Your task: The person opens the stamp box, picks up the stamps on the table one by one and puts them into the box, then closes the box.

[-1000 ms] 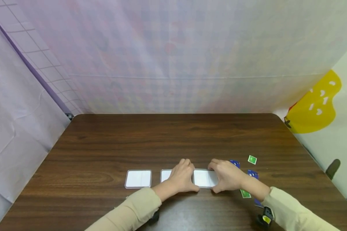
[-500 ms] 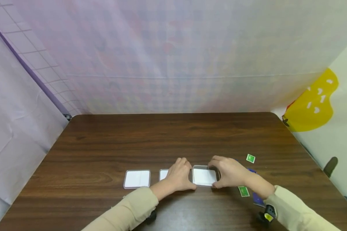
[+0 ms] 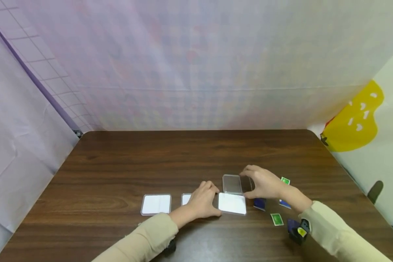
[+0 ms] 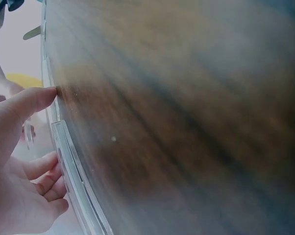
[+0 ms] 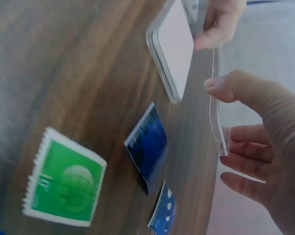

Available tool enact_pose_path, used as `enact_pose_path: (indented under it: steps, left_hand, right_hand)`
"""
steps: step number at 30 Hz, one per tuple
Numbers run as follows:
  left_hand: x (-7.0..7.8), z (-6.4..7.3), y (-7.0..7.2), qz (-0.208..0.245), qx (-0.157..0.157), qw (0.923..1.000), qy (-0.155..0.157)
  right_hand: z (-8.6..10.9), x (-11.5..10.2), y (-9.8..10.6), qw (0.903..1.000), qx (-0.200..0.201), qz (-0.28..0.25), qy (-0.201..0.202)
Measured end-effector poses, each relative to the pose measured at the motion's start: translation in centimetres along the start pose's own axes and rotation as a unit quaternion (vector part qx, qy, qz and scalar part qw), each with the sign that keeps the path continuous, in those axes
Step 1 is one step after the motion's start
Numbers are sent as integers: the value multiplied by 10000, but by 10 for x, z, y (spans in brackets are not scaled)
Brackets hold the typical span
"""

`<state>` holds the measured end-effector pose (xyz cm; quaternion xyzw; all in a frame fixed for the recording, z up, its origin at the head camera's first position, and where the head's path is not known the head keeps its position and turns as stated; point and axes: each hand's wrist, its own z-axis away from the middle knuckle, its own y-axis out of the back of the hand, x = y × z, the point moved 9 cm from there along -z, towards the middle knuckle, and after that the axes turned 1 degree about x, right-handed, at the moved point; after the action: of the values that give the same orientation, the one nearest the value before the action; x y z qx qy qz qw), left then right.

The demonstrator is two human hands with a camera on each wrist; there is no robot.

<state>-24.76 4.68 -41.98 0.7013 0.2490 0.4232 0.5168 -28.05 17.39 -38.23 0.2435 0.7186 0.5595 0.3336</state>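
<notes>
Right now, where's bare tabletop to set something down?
Free: table between curtain and clear lid; also left of the leftmost white case. Crowded: the case row at the left hand, and around the right hand, where stamps lie.

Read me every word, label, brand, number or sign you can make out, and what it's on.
"10" or "01", sideways and blurred, on the green stamp.
Edge lettering on the dark-blue stamp: too blurred to read.
Any lettering on the blue stamp with white shapes: too small to read.
Nothing else readable.
</notes>
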Motion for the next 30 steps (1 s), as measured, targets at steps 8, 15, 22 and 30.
enact_pose_path:
  steps: [8, 15, 22, 30]
  left_hand:
    - [5, 2, 3, 76, 233, 9994, -256]
    - [3, 3, 2, 73, 204, 9998, 0]
    - [4, 5, 2, 144, 213, 9995, 159]
    - [5, 6, 0, 180, 228, 9993, 236]
  right_hand:
    - [-12, 17, -2, 9995, 34, -283, -141]
    - [-25, 26, -6, 9988, -31, -422, -264]
    - [-34, 32, -14, 9983, -80, -511, -250]
    - [-39, 32, -23, 9973, -63, -729, -31]
